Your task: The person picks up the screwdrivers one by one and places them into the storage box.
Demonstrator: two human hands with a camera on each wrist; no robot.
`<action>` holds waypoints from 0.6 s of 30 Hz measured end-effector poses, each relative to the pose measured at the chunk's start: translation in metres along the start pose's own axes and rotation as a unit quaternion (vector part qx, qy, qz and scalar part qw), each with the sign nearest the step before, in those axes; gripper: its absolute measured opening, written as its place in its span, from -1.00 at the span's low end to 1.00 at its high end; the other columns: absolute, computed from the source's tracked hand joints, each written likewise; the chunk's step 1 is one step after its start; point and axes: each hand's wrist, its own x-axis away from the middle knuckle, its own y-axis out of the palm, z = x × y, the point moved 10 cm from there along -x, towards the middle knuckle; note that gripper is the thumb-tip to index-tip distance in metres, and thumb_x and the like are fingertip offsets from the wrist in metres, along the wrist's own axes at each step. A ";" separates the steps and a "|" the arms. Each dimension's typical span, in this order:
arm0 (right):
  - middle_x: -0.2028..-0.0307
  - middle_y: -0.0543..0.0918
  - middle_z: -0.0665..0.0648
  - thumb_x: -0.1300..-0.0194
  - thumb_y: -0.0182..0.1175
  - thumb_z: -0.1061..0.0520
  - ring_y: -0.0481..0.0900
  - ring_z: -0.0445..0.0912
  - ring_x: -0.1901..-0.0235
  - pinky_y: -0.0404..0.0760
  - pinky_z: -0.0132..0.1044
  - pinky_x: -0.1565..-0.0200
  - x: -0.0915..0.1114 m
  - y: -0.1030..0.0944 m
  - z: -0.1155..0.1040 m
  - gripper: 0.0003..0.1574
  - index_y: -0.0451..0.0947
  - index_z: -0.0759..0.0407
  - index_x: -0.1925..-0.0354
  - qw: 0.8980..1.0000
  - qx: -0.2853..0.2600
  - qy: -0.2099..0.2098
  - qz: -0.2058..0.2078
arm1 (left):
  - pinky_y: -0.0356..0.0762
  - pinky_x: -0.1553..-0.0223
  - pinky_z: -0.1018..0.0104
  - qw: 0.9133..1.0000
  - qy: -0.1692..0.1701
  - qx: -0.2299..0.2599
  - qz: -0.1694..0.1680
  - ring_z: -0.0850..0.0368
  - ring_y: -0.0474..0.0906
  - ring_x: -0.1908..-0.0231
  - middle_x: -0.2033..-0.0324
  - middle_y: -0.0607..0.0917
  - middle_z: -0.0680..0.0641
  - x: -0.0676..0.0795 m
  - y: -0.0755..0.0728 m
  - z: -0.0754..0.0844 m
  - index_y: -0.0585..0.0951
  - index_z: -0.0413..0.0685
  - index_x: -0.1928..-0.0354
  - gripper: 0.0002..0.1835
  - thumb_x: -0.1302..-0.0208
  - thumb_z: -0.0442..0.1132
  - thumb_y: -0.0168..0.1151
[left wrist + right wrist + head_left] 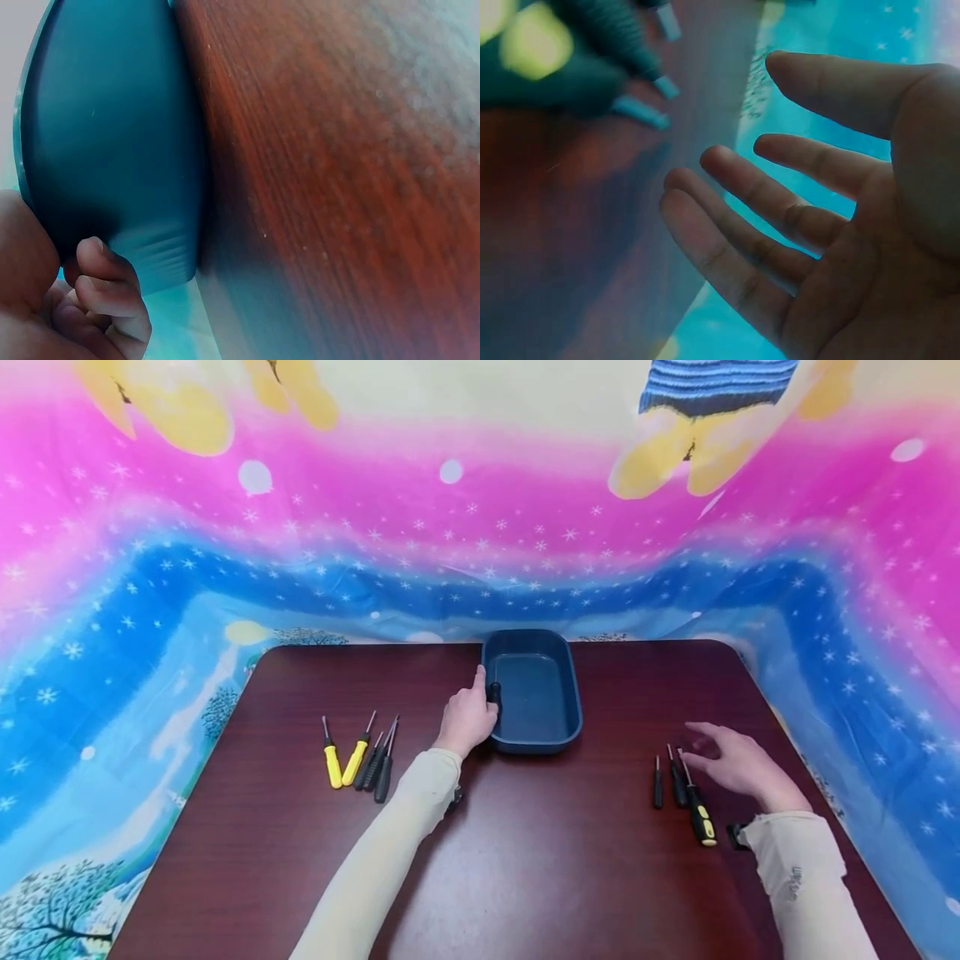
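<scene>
With fingers (724,259) spread, the right hand (877,240) hangs near three blurred dark screwdrivers (615,37) on a reddish-brown tabletop (547,225)

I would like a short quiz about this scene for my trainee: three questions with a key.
1. Left of the dark blue container, how many screwdrivers have yellow handles?
2. True or false: the right hand holds nothing.
3. At which side of the container is the left hand? A) far B) right C) left

Key: 1. Two. 2. True; its fingers are spread and empty. 3. C.
</scene>
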 end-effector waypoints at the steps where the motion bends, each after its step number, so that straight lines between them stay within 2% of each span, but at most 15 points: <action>1: -0.03 0.67 0.45 -0.45 0.28 -0.03 0.60 0.39 -0.06 0.55 0.33 -0.04 0.002 0.003 0.005 -0.18 0.31 0.41 -0.44 1.000 0.000 0.005 -0.002 | 0.57 0.43 0.11 1.000 0.001 0.001 0.000 0.04 0.48 0.67 0.70 0.54 -0.03 0.000 0.000 0.000 0.11 -0.14 -0.63 -0.23 -0.49 -0.22 0.15; 6: 0.09 0.69 0.36 -0.39 0.33 -0.01 0.63 0.27 0.08 0.60 0.24 0.06 0.010 0.017 0.021 -0.17 0.34 0.43 -0.41 0.999 0.002 0.028 -0.016 | 0.54 0.45 0.12 1.000 0.003 -0.001 0.002 0.04 0.47 0.67 0.70 0.53 -0.03 0.000 -0.002 0.000 0.11 -0.15 -0.63 -0.23 -0.48 -0.22 0.15; 12: 0.22 0.62 0.15 -0.34 0.39 -0.05 0.52 -0.04 0.34 0.51 -0.12 0.27 0.015 0.033 0.024 -0.12 0.34 0.39 -0.42 0.999 -0.013 0.034 -0.038 | 0.57 0.43 0.10 1.000 -0.004 -0.003 -0.004 0.04 0.48 0.66 0.69 0.54 -0.02 0.000 -0.001 -0.002 0.09 -0.12 -0.64 -0.22 -0.49 -0.21 0.14; 15: 0.24 0.57 0.12 -0.33 0.40 -0.04 0.51 -0.08 0.46 0.51 -0.18 0.34 0.020 0.041 0.021 -0.03 0.25 0.42 -0.46 0.996 -0.045 0.038 -0.064 | 0.58 0.41 0.09 1.000 -0.003 -0.005 -0.008 0.04 0.48 0.66 0.69 0.54 -0.02 0.000 0.001 -0.002 0.07 -0.11 -0.65 -0.22 -0.50 -0.20 0.13; 18: 0.24 0.55 0.14 -0.31 0.42 0.00 0.52 -0.08 0.48 0.53 -0.19 0.37 0.022 0.046 0.018 0.03 0.18 0.45 -0.49 0.994 -0.062 0.035 -0.081 | 0.61 0.38 0.08 1.000 0.000 -0.004 -0.003 0.05 0.49 0.65 0.69 0.54 -0.02 0.000 0.001 -0.001 0.08 -0.12 -0.65 -0.22 -0.50 -0.20 0.14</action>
